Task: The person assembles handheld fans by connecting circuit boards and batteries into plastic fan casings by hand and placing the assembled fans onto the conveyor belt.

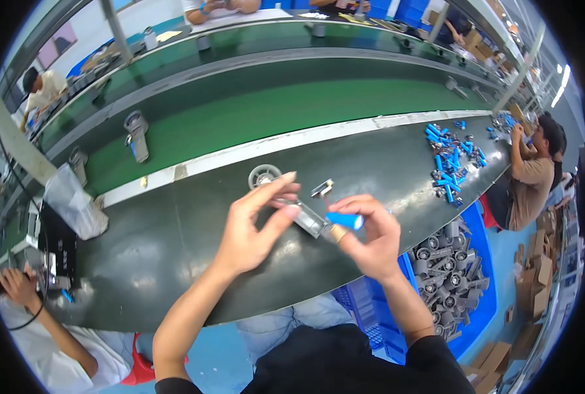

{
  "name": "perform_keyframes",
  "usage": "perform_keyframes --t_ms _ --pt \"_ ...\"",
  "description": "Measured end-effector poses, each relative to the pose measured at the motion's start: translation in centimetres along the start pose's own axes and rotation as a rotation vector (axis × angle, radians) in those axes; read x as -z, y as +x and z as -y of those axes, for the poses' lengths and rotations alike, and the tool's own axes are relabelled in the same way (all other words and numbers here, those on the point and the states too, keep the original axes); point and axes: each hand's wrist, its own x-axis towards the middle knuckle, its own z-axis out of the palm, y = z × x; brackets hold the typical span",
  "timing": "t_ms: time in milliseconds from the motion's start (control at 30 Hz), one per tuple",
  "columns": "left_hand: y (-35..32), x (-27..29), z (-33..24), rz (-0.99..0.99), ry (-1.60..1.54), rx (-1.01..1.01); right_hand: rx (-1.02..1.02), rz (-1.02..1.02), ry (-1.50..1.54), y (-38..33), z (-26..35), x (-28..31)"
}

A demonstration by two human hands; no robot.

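My left hand point(256, 226) pinches one end of a small grey metal caster part point(305, 218), held above the dark table point(174, 249). The grey wheel point(261, 175) of that part shows just behind my left fingers. My right hand point(370, 236) grips the other end of the metal part and also holds a short blue plastic cylinder point(345, 220) between thumb and fingers. Both hands meet over the table's middle, close to my body.
A heap of blue cylinders point(453, 161) lies on the table at the right, near a seated person point(532, 174). A blue crate point(483, 308) of grey casters stands at my right. A green conveyor belt point(272, 115) runs behind. Another person point(36, 322) sits at my left.
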Motion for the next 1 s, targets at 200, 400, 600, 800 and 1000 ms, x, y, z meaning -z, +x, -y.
perform_keyframes --t_ms 200,400,600,800,1000 --pt "-1.7 -0.1 0.4 -0.163 -0.212 0.074 0.043 0.13 -0.177 -0.1 -0.5 -2.2" --pt "-1.8 2.3 1.6 -0.157 -0.011 0.19 -0.527 0.053 -0.206 -2.0 -3.3 -2.4" --pt "-1.8 1.1 1.8 -0.007 0.728 -0.235 -0.463 0.073 -0.157 -2.5 -2.8 -3.7" --pt "-1.3 0.5 2.9 0.096 0.969 -0.377 -0.448 0.08 -0.153 -2.2 -3.3 -3.7" --pt "-0.7 0.6 3.2 -0.11 0.692 -0.141 -0.363 0.11 -0.162 0.5 -4.2 -4.1"
